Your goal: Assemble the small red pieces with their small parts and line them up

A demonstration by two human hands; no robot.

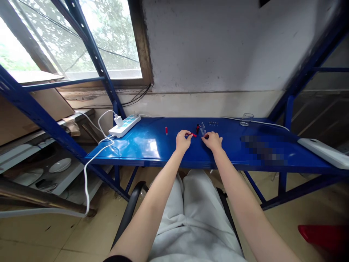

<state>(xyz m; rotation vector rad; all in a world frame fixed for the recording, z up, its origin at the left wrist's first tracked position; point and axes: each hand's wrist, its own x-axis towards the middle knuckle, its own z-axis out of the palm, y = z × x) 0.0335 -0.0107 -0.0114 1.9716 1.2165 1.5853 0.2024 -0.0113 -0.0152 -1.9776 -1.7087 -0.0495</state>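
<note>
My left hand (pixel 183 140) is closed in a pinch on a thin red stick-like piece (pixel 194 135), held low over the blue table. To its right, my right hand (pixel 213 141) has its thumb and forefinger drawn together beside a cluster of small clear plastic pieces (pixel 202 128). What those fingertips hold, if anything, is too small to make out. A small black and red object (pixel 197 128) stands between the hands, just left of the clear pieces. Farther left, a little red tube with a pale end (pixel 166 130) stands apart on the table.
Several tiny metallic bits (pixel 213 123) lie in rows behind my right hand. A glass (pixel 246 119) is at the back right, near a white cable. A white power strip (pixel 125 125) with a plugged-in charger sits at the left end of the blue table (pixel 131 149).
</note>
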